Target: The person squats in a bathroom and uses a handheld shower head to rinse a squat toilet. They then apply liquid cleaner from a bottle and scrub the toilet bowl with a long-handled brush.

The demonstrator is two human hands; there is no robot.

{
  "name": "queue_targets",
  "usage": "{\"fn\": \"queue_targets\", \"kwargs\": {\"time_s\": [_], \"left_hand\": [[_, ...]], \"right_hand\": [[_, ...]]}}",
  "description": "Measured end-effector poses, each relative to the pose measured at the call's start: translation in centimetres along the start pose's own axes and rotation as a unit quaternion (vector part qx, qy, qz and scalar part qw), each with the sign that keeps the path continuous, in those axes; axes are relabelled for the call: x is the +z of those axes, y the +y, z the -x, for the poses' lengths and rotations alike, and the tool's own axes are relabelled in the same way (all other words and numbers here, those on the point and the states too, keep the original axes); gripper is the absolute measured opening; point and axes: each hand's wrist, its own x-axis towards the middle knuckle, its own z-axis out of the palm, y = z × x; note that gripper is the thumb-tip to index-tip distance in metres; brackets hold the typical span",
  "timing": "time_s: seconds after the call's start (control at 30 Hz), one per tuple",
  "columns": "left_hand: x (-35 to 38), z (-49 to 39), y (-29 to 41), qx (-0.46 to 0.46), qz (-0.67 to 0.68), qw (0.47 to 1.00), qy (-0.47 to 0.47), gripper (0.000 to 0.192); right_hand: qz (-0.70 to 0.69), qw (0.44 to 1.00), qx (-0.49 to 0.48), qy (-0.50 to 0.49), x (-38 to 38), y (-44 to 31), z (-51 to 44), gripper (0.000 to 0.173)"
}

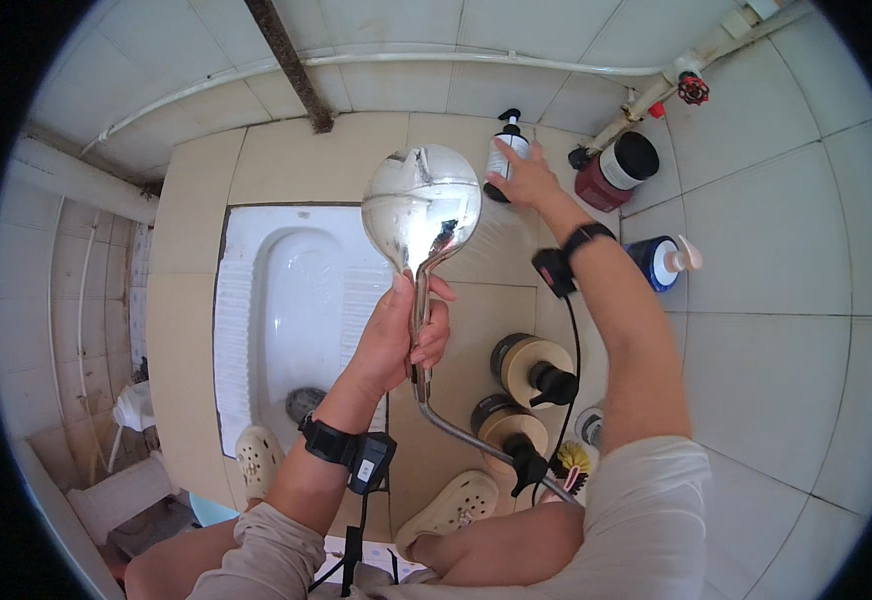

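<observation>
My left hand [398, 337] is wrapped around the handle of a chrome hand shower [422, 202]. Its round, shiny head points away from me, and a flexible metal hose [466, 435] runs from the handle's lower end toward my right knee. Near the far wall, my right hand [527, 174] is at a pump bottle [497, 159] with a black pump and a white label bearing writing. Its thumb and fingers are spread across the bottle's side; whether they grip it, I cannot tell. The bottle stands upright on the tiled floor.
A white squat toilet [297, 277] is set into the floor at left. Beside the right wall are a red jar [602, 184], a blue pump bottle [657, 264], two tan pump bottles [526, 367] and a yellow brush [574, 456]. A rusty pipe [289, 64] rises behind.
</observation>
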Motion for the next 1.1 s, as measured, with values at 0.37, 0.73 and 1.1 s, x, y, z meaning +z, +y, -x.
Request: {"fn": "queue_targets", "kwargs": {"time_s": [0.37,0.73,1.1], "left_hand": [[-0.2,0.5,-0.2,-0.003,0.001,1.0,-0.022,0.057],[0.3,1.0,-0.5,-0.022,0.003,0.999,-0.044,0.054],[1.1,1.3,-0.2,-0.027,0.0,0.995,-0.093,0.053]], "right_hand": [[0.05,0.995,-0.002,-0.09,2.3,0.1,6.6,0.073],[-0.338,0.938,-0.076,0.025,0.2,4.9,14.2,0.087],[-0.331,0.942,0.024,0.055,0.8,12.0,24.5,0.066]]}}
